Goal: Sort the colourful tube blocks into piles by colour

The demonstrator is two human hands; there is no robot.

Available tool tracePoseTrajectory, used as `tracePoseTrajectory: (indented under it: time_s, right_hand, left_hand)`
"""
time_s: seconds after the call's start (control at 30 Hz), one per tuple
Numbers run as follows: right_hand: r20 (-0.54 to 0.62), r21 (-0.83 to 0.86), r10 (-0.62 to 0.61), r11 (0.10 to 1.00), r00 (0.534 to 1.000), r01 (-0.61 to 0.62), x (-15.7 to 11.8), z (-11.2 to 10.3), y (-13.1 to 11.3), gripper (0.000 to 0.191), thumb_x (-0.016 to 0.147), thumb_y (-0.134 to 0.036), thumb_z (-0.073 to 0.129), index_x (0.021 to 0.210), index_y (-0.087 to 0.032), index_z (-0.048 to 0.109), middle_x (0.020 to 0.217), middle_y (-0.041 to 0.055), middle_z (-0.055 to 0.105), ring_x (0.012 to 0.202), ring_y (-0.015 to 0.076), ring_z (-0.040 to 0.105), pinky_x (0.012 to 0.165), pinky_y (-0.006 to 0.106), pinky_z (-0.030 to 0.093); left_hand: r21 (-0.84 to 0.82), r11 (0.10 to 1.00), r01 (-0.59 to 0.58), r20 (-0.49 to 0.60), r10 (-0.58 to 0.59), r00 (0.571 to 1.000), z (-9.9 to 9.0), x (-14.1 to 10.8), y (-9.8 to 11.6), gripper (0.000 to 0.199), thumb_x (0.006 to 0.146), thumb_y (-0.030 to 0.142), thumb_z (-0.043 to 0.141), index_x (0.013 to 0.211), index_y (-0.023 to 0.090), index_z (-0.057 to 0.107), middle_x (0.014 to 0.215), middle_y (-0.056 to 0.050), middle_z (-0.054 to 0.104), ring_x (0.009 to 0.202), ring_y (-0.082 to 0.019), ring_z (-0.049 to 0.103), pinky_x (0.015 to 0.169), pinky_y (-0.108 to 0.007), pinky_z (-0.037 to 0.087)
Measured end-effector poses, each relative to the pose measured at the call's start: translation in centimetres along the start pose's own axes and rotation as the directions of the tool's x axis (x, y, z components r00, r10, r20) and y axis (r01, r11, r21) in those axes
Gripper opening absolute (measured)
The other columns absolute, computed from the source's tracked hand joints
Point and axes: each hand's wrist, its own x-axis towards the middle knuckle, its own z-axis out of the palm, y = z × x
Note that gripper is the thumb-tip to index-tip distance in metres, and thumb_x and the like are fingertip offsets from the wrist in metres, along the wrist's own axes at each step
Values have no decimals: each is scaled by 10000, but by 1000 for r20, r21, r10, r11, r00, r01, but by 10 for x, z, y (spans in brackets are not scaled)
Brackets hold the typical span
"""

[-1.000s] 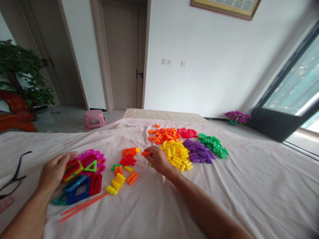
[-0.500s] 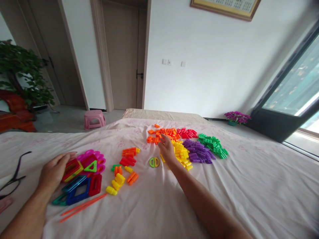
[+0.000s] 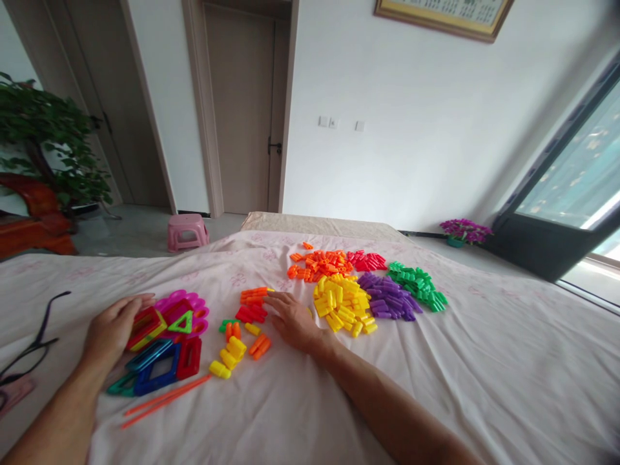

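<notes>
At orange row's (image 3: 252,296) edge, right hand (image 3: 291,323)

The left hand (image 3: 109,326) and the right hand (image 3: 294,323) are bare, with slim, tapering fingers (image 3: 278,298) and smooth, gently rounded backs. The left forearm (image 3: 61,410) and the right forearm (image 3: 387,395) are uncovered too, each narrow at the wrist (image 3: 320,344) and thickening toward the elbow end; fingernails are too small to make out.
</notes>
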Motion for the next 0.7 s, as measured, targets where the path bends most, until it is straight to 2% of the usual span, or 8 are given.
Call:
tracePoseTrajectory:
  time_s: [0.13,0.3,0.43,0.57,0.63,0.7]
  right_hand:
    - [43,-50,-78,996,996,80,5,8,-9,327,906,-231,593,1230,-210,627,1360,90,579,1230,208,527,1064,358,421]
    - [-13,-64,48,997,999,-49,3,6,-10,204,906,-140,550,1010,-231,699,1146,47,672,1065,170,602,942,291,472]
    - [-13,-175,162,971,987,-162,6,5,-15,150,938,-291,571,939,-234,709,914,44,684,891,177,604,820,292,469]
    - [32,-228,160,962,987,-149,10,14,-18,208,872,-427,671,905,-223,698,909,51,669,880,185,578,817,303,442]
    - [27,-189,156,971,987,-148,10,18,-16,210,841,-421,709,896,-221,682,898,39,672,870,178,576,800,287,436]
    - [-5,-123,198,973,980,-197,8,19,-14,169,835,-368,717,904,-221,670,870,22,680,840,166,585,762,262,431]
  left_hand:
    - [6,1000,-6,7,5,1000,0,0,-1,418,822,422,569,1137,168,673,1156,-49,720,971,-225,671,688,-227,557]
    - [13,1000,2,4,-2,1000,-1,-2,0,416,827,408,562,1143,160,671,1141,-46,725,986,-226,662,684,-220,551]
    - [14,1000,1,-5,0,1000,-1,-3,4,380,824,384,572,1114,164,681,1096,-22,739,969,-201,662,709,-201,542]
    - [-15,1000,26,1,-26,1000,1,-7,7,419,818,410,580,1141,161,672,1110,-33,730,933,-215,669,647,-215,544]
    - [-17,999,33,-6,-33,999,2,-9,7,421,816,414,581,1141,163,671,1112,-37,728,932,-217,670,643,-216,543]
    - [-5,1000,16,-13,-17,1000,1,-9,7,418,822,418,570,1140,164,670,1107,-42,731,948,-220,671,672,-224,544]
